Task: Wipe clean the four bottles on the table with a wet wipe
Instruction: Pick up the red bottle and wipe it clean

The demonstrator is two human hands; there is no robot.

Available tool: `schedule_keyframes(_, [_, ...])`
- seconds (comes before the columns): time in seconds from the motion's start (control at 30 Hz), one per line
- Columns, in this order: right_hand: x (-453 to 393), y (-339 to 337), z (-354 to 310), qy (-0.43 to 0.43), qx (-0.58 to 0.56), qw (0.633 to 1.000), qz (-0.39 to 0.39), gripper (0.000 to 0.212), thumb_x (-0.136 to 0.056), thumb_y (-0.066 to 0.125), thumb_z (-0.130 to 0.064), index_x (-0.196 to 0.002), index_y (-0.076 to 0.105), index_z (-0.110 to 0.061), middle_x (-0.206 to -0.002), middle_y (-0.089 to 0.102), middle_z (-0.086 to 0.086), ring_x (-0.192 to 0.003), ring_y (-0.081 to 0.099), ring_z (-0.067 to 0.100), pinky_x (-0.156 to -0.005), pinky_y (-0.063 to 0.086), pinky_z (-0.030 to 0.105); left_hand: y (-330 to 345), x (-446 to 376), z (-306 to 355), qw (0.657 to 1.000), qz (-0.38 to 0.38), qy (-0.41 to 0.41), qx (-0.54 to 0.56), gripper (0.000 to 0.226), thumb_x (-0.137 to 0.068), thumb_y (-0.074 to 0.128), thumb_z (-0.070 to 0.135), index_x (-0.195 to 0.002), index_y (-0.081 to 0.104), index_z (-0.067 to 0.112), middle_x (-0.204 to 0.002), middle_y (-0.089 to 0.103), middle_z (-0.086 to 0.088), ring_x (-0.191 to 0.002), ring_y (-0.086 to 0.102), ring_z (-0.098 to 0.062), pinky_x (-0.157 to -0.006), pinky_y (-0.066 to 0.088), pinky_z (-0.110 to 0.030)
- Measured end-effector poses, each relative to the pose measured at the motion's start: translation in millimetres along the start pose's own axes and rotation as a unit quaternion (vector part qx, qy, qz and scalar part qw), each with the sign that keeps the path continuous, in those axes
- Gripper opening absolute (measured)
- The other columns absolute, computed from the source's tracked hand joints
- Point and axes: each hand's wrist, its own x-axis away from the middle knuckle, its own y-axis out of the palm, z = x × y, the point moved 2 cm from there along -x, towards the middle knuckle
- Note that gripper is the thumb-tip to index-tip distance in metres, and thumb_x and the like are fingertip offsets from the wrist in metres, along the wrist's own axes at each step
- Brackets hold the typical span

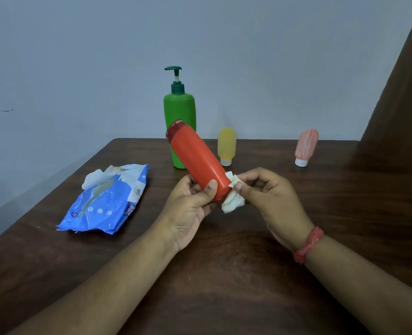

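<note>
My left hand (190, 209) grips the lower end of a red bottle (196, 158), held tilted above the table with its dark red cap pointing up and to the left. My right hand (270, 197) pinches a crumpled white wet wipe (232, 204) against the bottle's bottom end. Behind the red bottle stands a tall green pump bottle (179, 112). A small yellow bottle (226, 145) stands cap-down to its right. A small pink bottle (306, 146) stands cap-down farther right.
A blue pack of wet wipes (106, 206) lies open on the dark wooden table (224, 274) at the left, a wipe sticking out of its top. A grey wall rises behind the table. A brown curtain (398, 105) hangs at the right.
</note>
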Motion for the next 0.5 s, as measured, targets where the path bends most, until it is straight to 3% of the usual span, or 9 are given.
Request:
schedule_keyframes(0.13, [2,2,8,0.14,-0.135,0.981,0.021,0.012,-0.091,0.066,-0.007,-0.101,0.069,-0.003,-0.103,0.073,0.018,-0.096,0.072,0.028,-0.076,0.059,0.031,1,-3,-2,0.991,0.046,0.062,-0.109,0.091,-0.061,0.094,0.042,-0.138,0.05,0.022,-0.125,0.071,0.002,-0.12,0.066,-0.017,-0.1,0.054,-0.036])
schedule_keyframes(0.23, [2,6,13,0.209,-0.198,0.957,0.014,0.013,-0.09,0.065,-0.002,-0.102,0.064,0.001,-0.102,0.073,0.02,-0.094,0.073,0.025,-0.074,0.059,0.029,-1,-2,-2,0.974,0.055,0.109,-0.192,0.091,-0.061,0.092,0.049,-0.138,0.046,0.033,-0.123,0.071,0.012,-0.116,0.066,-0.007,-0.087,0.056,-0.019])
schedule_keyframes(0.37, [1,3,11,0.22,-0.227,0.948,0.022,0.009,-0.084,0.066,-0.002,-0.093,0.064,-0.001,-0.096,0.073,0.017,-0.087,0.074,0.021,-0.07,0.058,0.025,1,-2,0,0.955,0.05,0.132,-0.259,0.088,-0.066,0.086,0.051,-0.141,0.042,0.037,-0.126,0.067,0.015,-0.119,0.064,-0.004,-0.095,0.054,-0.026])
schedule_keyframes(0.5, [-6,-6,10,0.192,-0.226,0.953,0.061,0.01,-0.09,0.06,0.004,-0.087,0.065,-0.003,-0.098,0.074,0.017,-0.09,0.074,0.023,-0.069,0.058,0.026,-4,-6,5,0.938,0.074,0.125,-0.316,0.072,-0.079,0.085,0.036,-0.135,0.04,0.042,-0.131,0.062,0.017,-0.122,0.06,-0.003,-0.105,0.051,-0.036])
